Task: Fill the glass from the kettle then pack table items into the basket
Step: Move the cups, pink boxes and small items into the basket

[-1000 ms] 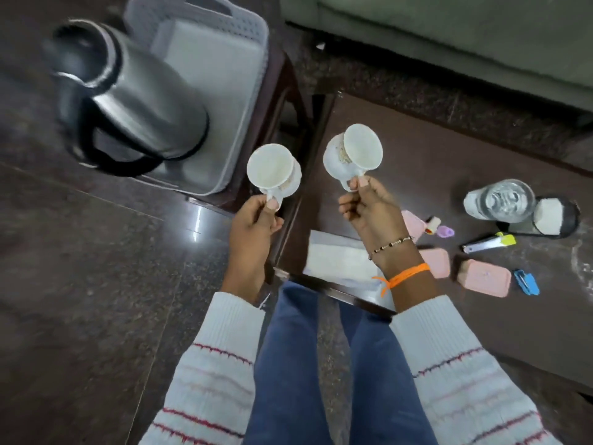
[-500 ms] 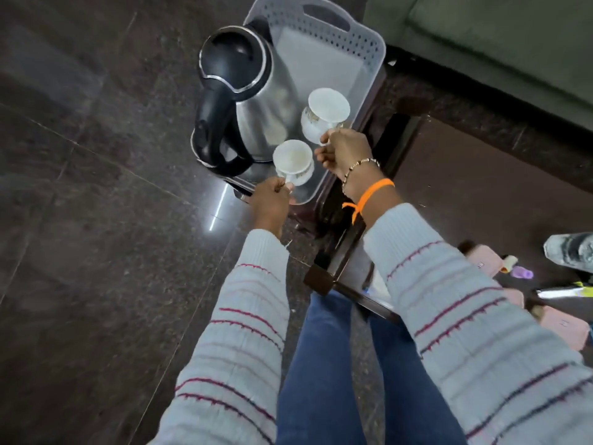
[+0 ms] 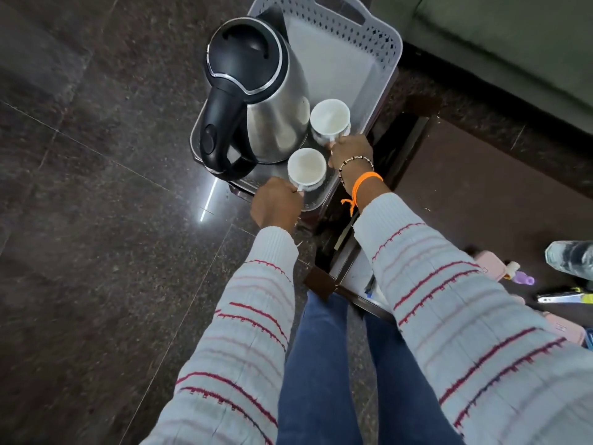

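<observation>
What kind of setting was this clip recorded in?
Probably a home living room: a green upholstered sofa at the top right, a low dark wooden table beside it, polished dark stone floor tiles, and a steel electric kettle in a grey plastic basket.

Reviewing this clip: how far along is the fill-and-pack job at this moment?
Done: the kettle stands in the basket, and the glass on the table looks filled. In hand: the left hand and right hand each hold a white cup, near cup and far cup, low inside the basket. Left: small table items like the pink boxes.
</observation>
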`<state>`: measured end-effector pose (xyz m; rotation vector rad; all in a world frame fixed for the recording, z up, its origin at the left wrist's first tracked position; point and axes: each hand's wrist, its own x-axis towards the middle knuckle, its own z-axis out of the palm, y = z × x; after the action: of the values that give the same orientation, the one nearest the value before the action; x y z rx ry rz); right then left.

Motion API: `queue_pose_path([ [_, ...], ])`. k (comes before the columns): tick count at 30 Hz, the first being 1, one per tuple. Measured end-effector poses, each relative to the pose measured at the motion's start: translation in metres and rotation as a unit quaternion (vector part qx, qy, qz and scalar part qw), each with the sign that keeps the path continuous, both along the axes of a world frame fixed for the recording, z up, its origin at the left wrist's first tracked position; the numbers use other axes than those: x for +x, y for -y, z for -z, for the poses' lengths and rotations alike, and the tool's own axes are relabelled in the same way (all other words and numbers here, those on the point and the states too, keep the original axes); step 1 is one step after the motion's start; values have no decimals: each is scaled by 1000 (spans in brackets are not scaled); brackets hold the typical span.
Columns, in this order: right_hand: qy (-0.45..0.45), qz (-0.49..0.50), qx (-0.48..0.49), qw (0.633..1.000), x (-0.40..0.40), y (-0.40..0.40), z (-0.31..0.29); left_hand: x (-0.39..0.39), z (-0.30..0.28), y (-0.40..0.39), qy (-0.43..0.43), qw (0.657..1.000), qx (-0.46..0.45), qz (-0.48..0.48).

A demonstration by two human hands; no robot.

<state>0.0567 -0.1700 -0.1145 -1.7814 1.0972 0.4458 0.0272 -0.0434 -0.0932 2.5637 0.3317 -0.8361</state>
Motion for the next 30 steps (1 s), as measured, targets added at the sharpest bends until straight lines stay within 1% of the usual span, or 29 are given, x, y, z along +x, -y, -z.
queue_pose_path([
  [2, -30, -54, -47, 997, -1, -1, -4, 0, -3, 3, 5, 1000, 17, -9],
  [4, -38, -64, -94, 993, -4, -2, -10, -5, -7, 4, 21, 999, 7, -31],
  [6, -32, -76, -130, 988, -8, -2, -13, -12, -13, 6, 55, 997, -21, -48],
  [9, -17, -99, -130, 986, -18, -2, -19, -25, -25, 11, 100, 991, -61, -71],
  [11, 9, -84, -109, 991, -31, 2, -23, -35, -32, 17, 114, 985, -90, -91],
  [13, 50, -52, -85, 994, -50, 8, -26, -47, -35, 25, 93, 982, -133, -92],
  [15, 76, -11, -66, 995, -77, 18, -28, -63, -36, 35, 58, 981, -170, -67],
  [18, 77, 52, -37, 995, -128, 39, -23, -94, -32, 56, 23, 980, -197, -17],
  [20, 67, 89, -29, 993, -168, 55, -17, -118, -27, 74, -16, 978, -210, 8],
  [24, 26, 155, -20, 987, -247, 91, -6, -167, -14, 111, -88, 972, -204, 78],
  [30, -33, 202, -16, 979, -342, 140, 18, -224, 7, 165, -125, 963, -159, 177],
])
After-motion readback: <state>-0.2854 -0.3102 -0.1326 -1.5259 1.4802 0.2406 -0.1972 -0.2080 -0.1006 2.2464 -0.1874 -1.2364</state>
